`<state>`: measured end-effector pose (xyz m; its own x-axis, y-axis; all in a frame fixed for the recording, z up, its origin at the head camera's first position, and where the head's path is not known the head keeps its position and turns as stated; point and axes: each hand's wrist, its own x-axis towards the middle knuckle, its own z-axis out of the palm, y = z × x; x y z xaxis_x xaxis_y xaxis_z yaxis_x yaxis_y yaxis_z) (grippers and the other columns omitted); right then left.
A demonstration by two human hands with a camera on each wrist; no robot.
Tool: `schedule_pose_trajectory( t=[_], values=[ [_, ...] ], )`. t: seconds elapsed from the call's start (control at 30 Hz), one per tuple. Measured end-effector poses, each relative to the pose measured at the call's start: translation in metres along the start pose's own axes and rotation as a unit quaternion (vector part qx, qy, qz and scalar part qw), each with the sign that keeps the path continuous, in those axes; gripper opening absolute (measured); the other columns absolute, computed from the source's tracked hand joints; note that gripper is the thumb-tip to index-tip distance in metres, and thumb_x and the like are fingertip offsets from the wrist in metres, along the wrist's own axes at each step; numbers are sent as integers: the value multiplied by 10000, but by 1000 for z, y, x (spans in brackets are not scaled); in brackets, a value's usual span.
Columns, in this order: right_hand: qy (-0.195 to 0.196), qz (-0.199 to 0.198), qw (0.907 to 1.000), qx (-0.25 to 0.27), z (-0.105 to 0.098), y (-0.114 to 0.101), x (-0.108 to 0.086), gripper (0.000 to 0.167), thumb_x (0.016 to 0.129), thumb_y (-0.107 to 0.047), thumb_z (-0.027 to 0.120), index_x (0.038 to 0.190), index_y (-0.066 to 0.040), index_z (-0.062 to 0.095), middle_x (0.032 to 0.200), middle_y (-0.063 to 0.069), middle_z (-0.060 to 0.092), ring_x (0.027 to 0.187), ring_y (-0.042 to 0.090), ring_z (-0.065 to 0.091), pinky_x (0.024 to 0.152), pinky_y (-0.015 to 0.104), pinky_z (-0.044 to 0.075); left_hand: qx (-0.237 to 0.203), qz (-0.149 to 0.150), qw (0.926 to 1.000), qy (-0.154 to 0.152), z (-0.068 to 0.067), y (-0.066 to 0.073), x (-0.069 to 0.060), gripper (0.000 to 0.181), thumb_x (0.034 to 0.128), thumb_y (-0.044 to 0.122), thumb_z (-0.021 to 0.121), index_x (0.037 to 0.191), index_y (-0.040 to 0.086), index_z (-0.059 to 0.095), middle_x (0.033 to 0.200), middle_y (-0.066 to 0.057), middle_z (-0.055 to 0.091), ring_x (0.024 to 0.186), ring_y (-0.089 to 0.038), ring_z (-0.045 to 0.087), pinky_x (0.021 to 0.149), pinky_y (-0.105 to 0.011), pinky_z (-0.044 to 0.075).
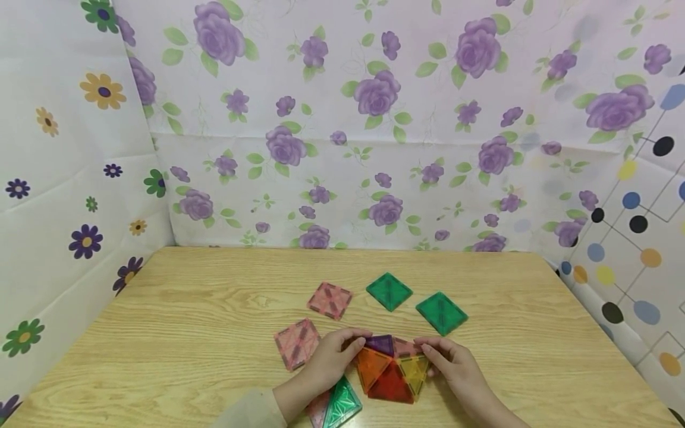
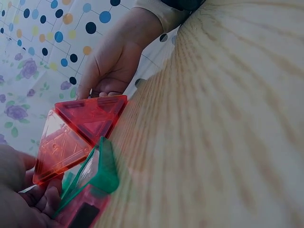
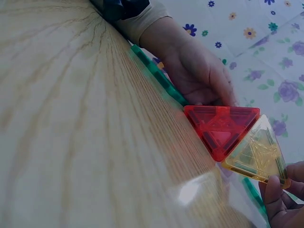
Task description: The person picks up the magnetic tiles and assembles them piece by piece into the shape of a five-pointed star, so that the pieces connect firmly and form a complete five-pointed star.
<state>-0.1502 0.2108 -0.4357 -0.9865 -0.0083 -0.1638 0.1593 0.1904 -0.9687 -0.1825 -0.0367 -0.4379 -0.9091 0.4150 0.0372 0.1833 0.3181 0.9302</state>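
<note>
A low peaked shape of triangular magnetic tiles stands on the table, with red, orange, yellow, purple and pink faces meeting at the top. My left hand holds its left side, at the purple and orange tiles. On the opposite side my right hand pinches the yellow tile's outer corner, near the pink one. The right wrist view shows that thumb and fingers on the yellow tile. A green triangle tile lies beside a pink one under my left wrist.
Two pink square tiles lie on the wooden table, left of and behind the shape. Farther back are two green square tiles. Flowered cloth hangs behind the table, with patterned sheets on both sides.
</note>
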Motion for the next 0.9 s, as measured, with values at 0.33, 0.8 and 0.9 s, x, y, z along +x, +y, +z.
schedule_pose_trajectory(
  t=[0.33,0.8,0.9],
  values=[
    [-333,-676,9942,-774,-4,3,-1,431,913,-228,652,1278,-15,565,1151,154,649,838,46,589,681,214,511,404,127,9991,-93,1,3,-4,459,907,340,652,1280,76,599,1024,-27,643,761,-81,504,626,-191,424],
    [-367,-1139,9790,-1650,-5,6,-2,390,893,-301,671,1233,-119,612,1212,68,645,942,18,581,746,185,510,1465,559,9875,122,1,-1,-5,398,900,448,625,1209,199,651,1132,-2,635,1055,-202,544,837,-302,464],
    [-317,-1142,9771,-1767,-4,5,-2,386,885,-308,680,1229,-142,619,1213,47,648,935,16,562,749,181,497,1471,574,9873,162,1,0,-6,376,895,449,633,1181,207,665,1108,5,618,1040,-192,530,803,-270,441]
  ],
)
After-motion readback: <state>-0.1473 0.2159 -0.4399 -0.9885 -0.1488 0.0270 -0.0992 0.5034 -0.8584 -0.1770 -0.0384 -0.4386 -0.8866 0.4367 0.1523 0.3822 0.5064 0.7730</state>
